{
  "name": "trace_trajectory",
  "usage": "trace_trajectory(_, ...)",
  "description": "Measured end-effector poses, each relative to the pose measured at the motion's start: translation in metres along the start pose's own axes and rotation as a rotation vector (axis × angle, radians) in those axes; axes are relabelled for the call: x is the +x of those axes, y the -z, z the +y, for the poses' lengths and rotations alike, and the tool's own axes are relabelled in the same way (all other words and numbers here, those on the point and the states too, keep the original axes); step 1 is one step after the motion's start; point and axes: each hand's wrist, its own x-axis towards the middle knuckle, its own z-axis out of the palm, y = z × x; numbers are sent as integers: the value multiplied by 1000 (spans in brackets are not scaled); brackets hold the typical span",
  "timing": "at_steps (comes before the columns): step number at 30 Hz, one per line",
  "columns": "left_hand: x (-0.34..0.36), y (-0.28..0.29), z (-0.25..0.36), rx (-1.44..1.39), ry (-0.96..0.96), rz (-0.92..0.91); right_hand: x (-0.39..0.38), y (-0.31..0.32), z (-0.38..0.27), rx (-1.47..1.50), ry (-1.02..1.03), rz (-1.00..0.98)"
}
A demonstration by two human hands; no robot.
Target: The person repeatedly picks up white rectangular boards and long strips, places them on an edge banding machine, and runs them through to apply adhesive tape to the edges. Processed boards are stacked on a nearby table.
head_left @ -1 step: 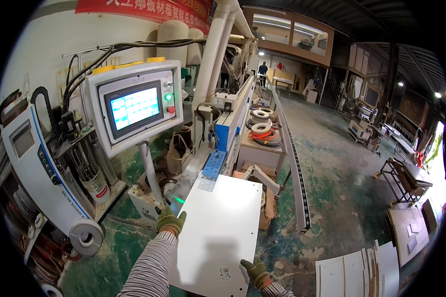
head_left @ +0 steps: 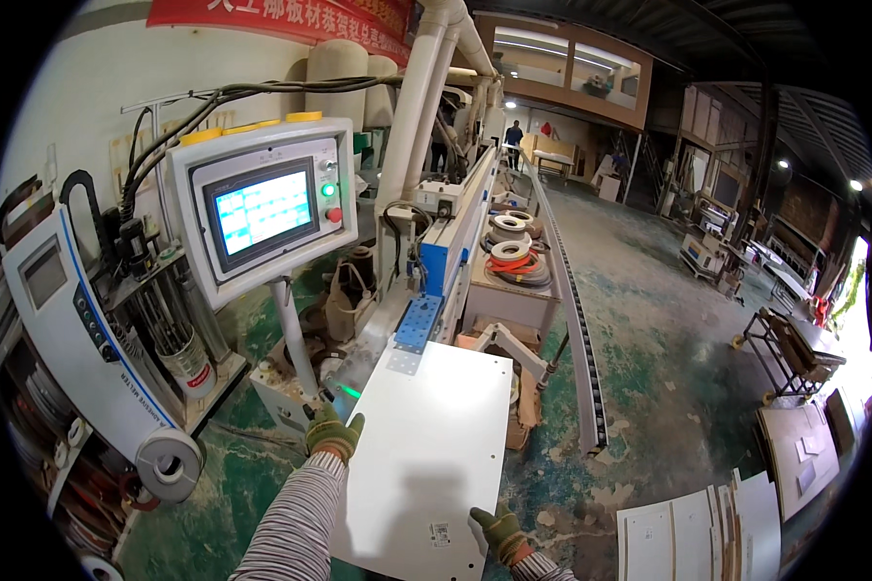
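A white rectangular panel (head_left: 426, 426) with small holes and a printed label lies in front of me. Its far end is under the blue perforated plate (head_left: 419, 322) of a long machine. My left hand (head_left: 333, 435), in a green and brown work glove, rests against the panel's left edge beside a green light, thumb and fingers spread apart. At the near right edge, my right hand (head_left: 500, 534), gloved alike, grips the panel with a digit on top; its other fingers are partly hidden.
A control console (head_left: 266, 208) with a lit screen stands at left above the machine. Edging rolls (head_left: 510, 254) sit on a cart beyond the panel. A roller rail (head_left: 576, 358) runs along the right. White boards (head_left: 673, 533) stand at lower right. A person (head_left: 514, 134) is far off.
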Motion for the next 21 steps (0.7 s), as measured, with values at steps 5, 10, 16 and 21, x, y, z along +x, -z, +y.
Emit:
trace_trajectory(5,1,-3,-1,-12,8,-9,5,2,14,-129,57,32)
trace_trajectory(10,-1,-2,1,-2,14,2,8,1,28,-113,53,35)
trace_trajectory(16,-6,2,9,-7,-13,8,12,4,47,-73,66,45)
trace_trajectory(21,-1,-9,-3,-73,-55,65,-1,0,5,-88,91,52)
